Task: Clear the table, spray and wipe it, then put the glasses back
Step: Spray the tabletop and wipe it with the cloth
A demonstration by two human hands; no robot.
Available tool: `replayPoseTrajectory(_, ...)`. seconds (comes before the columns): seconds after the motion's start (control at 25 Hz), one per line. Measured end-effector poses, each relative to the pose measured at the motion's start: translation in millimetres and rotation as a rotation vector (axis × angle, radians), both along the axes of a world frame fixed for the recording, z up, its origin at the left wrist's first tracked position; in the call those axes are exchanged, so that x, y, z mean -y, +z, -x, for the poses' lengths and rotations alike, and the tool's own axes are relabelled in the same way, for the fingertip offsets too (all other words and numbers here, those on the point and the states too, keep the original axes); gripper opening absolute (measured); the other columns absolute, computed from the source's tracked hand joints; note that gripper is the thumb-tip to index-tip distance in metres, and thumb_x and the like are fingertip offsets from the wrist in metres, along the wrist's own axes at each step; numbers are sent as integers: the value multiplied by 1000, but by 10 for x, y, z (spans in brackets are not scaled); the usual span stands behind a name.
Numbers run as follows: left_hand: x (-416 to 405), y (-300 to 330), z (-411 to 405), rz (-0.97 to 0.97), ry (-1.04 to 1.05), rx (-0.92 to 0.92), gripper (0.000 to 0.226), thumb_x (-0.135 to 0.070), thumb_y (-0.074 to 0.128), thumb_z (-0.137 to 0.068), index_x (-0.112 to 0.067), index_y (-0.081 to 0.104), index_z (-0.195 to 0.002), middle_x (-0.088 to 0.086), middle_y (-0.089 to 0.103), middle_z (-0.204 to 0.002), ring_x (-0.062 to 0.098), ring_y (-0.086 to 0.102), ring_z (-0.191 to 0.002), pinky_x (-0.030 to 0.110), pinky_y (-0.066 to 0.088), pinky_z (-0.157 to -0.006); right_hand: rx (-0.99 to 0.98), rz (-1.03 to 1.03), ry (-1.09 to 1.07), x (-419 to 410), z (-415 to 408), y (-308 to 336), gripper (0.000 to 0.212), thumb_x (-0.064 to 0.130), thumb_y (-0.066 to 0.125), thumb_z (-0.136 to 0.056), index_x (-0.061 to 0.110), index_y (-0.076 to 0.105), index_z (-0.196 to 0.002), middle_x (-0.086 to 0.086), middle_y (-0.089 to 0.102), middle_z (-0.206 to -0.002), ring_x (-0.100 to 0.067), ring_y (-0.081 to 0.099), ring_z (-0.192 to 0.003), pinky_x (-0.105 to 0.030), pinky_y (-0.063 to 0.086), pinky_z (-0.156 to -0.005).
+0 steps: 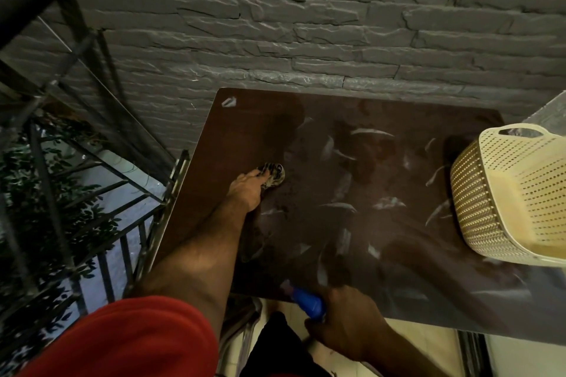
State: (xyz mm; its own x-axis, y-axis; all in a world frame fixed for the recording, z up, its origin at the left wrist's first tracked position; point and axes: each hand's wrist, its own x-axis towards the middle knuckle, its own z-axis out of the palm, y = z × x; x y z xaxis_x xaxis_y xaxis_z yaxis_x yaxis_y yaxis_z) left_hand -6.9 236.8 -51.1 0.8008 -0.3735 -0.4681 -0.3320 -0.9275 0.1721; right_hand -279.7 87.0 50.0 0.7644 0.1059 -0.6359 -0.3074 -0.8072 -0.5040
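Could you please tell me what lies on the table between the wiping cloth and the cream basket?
In the head view, only smeared brown tabletop separates the striped cloth from the cream perforated plastic basket.

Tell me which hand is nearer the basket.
Right. The right hand grips the blue spray bottle at the table's near edge, below-left of the basket. The left hand presses a rag farther left.
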Motion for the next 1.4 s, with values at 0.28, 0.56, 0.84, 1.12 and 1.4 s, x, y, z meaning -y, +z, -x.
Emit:
replayPoseTrajectory(0.28, 27, 22, -113, 97, 31, -1, 48, -36, 55, -94, -29, 45, -140, 3, 44, -137, 25, 46, -121, 38, 40, -102, 200, -4, -456, 309, -666, 242, 31, 41, 66, -80, 34, 58, -108, 5, 71, -91, -17, 69, -83, -41, 57, -80)
replayPoseTrajectory(0.56, 129, -167, -503, 120, 61, 150, 39, -46, 50, -93, -39, 50, -131, -4, 48, -135, 16, 49, -120, 35, 33, -96, 394, -57, -652, 658, -1961, 409, 22, 45, 65, -80, 34, 55, -97, 5, 66, -75, -10, 66, -65, -33, 57, -63)
replayPoseTrajectory(0.84, 469, -365, -1632, 224, 153, 254, 43, -49, 48, -94, -34, 50, -134, -1, 50, -130, 16, 54, -111, 32, 44, -94, 360, -5, -715, 1018, -3098, 190, 20, 42, 67, -79, 36, 50, -87, -1, 69, -81, -21, 70, -75, -47, 60, -75)
replayPoseTrajectory(1.12, 1074, -635, -2679, 404, 229, 416, 36, -40, 59, -91, -24, 63, -123, 9, 57, -119, 28, 57, -107, 35, 46, -86, 335, -18, -759, 1200, -3562, -234, 19, 43, 66, -81, 38, 48, -84, 0, 68, -83, -21, 69, -77, -48, 58, -77)
replayPoseTrajectory(1.4, 1159, -605, -2412, 420, 62, 374, 37, -40, 50, -96, -27, 55, -131, 0, 52, -123, 20, 54, -108, 25, 40, -87, 305, -52, -808, 1191, -3595, -34, 19, 43, 65, -81, 32, 52, -88, -3, 70, -79, -23, 68, -74, -50, 58, -77)
